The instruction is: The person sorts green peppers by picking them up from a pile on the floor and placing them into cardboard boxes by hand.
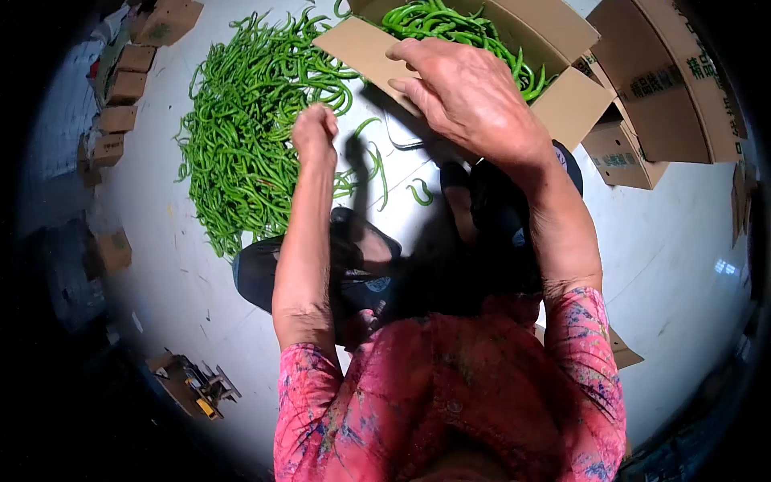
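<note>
A large pile of green peppers (241, 136) lies on the floor at the left. My left hand (315, 132) is over the pile's right edge with its fingers curled closed; what they hold, if anything, is hidden. At the upper right, an open cardboard box (365, 56) holds more green peppers (450, 24). My right hand (470, 100) is over the box's near side, its thumb and fingers apart and nothing seen between them. A few loose peppers (381, 177) lie on the floor between the pile and my feet.
Stacked cardboard boxes (666, 88) stand at the right. More small cartons (120, 119) line the far left. A tray with tools (193, 386) sits on the floor at the lower left. My knees and feet are below the peppers.
</note>
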### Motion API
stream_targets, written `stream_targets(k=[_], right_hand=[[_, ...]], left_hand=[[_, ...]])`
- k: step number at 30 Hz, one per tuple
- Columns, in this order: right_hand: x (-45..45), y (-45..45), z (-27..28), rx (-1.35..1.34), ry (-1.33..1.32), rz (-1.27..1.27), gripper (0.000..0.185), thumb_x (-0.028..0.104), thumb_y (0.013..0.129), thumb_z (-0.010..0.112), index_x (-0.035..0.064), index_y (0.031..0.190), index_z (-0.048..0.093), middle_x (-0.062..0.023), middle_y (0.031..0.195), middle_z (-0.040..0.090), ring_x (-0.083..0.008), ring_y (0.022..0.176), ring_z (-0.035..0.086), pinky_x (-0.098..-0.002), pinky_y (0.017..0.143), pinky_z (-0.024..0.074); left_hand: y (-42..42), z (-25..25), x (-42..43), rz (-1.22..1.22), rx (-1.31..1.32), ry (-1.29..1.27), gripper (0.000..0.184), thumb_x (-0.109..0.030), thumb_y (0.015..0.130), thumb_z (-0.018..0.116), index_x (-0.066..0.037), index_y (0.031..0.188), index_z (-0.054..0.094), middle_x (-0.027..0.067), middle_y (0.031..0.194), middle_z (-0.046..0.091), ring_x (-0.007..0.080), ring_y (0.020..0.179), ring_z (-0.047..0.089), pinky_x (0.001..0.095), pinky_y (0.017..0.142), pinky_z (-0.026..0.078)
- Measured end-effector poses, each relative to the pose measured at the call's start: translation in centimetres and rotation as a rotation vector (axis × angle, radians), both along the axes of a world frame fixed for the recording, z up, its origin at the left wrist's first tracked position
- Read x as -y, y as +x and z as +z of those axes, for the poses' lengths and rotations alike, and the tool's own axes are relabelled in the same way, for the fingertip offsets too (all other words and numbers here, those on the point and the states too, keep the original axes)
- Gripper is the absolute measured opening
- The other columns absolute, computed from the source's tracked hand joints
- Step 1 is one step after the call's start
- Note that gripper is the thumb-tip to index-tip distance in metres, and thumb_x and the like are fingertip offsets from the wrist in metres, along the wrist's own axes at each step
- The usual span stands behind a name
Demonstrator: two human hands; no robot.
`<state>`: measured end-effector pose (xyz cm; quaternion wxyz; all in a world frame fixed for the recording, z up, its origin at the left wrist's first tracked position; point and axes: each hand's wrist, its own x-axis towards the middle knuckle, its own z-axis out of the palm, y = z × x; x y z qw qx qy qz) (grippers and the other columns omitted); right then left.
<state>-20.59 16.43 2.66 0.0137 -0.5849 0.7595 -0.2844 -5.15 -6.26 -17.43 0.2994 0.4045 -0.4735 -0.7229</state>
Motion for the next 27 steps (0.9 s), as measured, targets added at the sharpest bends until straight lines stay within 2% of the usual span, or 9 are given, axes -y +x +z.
stream_targets(k=[3, 5, 6, 11, 13, 17, 20, 22, 27], right_hand=[[0.0, 0.4, -0.5, -0.007, -0.032, 0.073, 0.027, 0.023, 0.09, 0.057, 0.0029, 0.108, 0.06, -0.0184, 0.096, 0.065, -0.0351, 0.087, 0.062, -0.0436, 0.072, 0.0493], [0.2, 0.7, -0.3, -0.004, 0.098, 0.123, 0.029, 0.024, 0.089, 0.058, 0.0029, 0.109, 0.06, -0.0189, 0.098, 0.065, -0.0366, 0.088, 0.062, -0.0433, 0.073, 0.0492], [0.1, 0.6, -1.5, -0.039, -0.021, 0.119, 0.031, 0.025, 0.088, 0.06, 0.0037, 0.11, 0.06, -0.0187, 0.097, 0.064, -0.0365, 0.087, 0.062, -0.0426, 0.073, 0.0492], [0.7, 0.5, -0.2, 0.033, 0.029, 0.051, 0.031, 0.027, 0.087, 0.06, 0.0046, 0.109, 0.06, -0.0169, 0.094, 0.064, -0.0361, 0.084, 0.061, -0.0422, 0.071, 0.0484], [0.7, 0.8, 0.2, 0.043, 0.063, 0.042, 0.031, 0.027, 0.087, 0.061, 0.0052, 0.108, 0.06, -0.0165, 0.094, 0.064, -0.0359, 0.083, 0.061, -0.042, 0.071, 0.0483], [0.7, 1.3, -0.5, 0.159, -0.063, 0.102, 0.026, 0.009, 0.079, 0.068, 0.0042, 0.105, 0.061, -0.0168, 0.09, 0.064, -0.0358, 0.079, 0.062, -0.0396, 0.067, 0.0494], [0.8, 1.6, -1.3, 0.263, -0.133, 0.075, 0.028, 0.001, 0.075, 0.071, 0.0036, 0.102, 0.063, -0.0158, 0.089, 0.065, -0.0337, 0.076, 0.063, -0.036, 0.067, 0.0504], [0.8, 2.0, -0.1, 0.339, -0.005, 0.022, 0.03, 0.0, 0.074, 0.072, 0.0047, 0.102, 0.065, -0.0135, 0.089, 0.065, -0.0302, 0.076, 0.064, -0.034, 0.068, 0.0508], [1.1, 2.2, -0.2, 0.233, -0.013, 0.038, 0.029, 0.003, 0.076, 0.071, 0.0062, 0.105, 0.065, -0.0129, 0.091, 0.066, -0.0305, 0.079, 0.065, -0.0351, 0.07, 0.0514]], left_hand=[[2.5, -5.5, -4.2, -0.074, 0.404, -0.001, 0.013, -0.009, 0.087, 0.055, -0.002, 0.081, 0.063, 0.0058, 0.065, 0.061, 0.0116, 0.056, 0.056, 0.0257, 0.052, 0.046], [4.3, -12.0, -6.6, -0.225, 0.658, -0.221, 0.014, -0.014, 0.084, 0.058, -0.002, 0.086, 0.066, 0.0089, 0.07, 0.066, 0.018, 0.065, 0.063, 0.032, 0.061, 0.051], [4.9, -14.0, -8.1, -0.32, 0.739, -0.355, 0.015, -0.016, 0.083, 0.06, -0.004, 0.088, 0.067, 0.0105, 0.074, 0.068, 0.0214, 0.07, 0.065, 0.0344, 0.066, 0.052], [4.8, -17.1, -14.5, -0.592, 1.061, -0.555, 0.019, -0.023, 0.078, 0.066, -0.009, 0.091, 0.069, 0.0128, 0.082, 0.069, 0.0284, 0.086, 0.068, 0.0376, 0.079, 0.052], [4.0, -16.4, -16.4, -0.85, 0.925, -0.576, 0.022, -0.024, 0.081, 0.063, -0.008, 0.095, 0.067, 0.015, 0.084, 0.068, 0.0305, 0.088, 0.067, 0.0394, 0.079, 0.051], [2.6, -17.1, -20.3, -1.096, 0.762, -0.709, 0.022, -0.022, 0.081, 0.062, -0.007, 0.096, 0.065, 0.0158, 0.087, 0.066, 0.0315, 0.088, 0.066, 0.0403, 0.079, 0.051], [2.8, -18.7, -21.4, -1.134, 0.801, -0.767, 0.022, -0.02, 0.08, 0.062, -0.007, 0.097, 0.064, 0.0163, 0.088, 0.065, 0.0322, 0.089, 0.066, 0.041, 0.079, 0.051], [3.8, -19.8, -21.5, -1.138, 0.849, -0.783, 0.022, -0.019, 0.08, 0.062, -0.006, 0.098, 0.063, 0.0167, 0.09, 0.064, 0.0327, 0.09, 0.065, 0.0415, 0.079, 0.051], [5.6, -21.8, -20.6, -1.132, 0.92, -0.796, 0.022, -0.015, 0.08, 0.061, -0.006, 0.1, 0.061, 0.0177, 0.092, 0.062, 0.0339, 0.091, 0.064, 0.0427, 0.08, 0.051]])
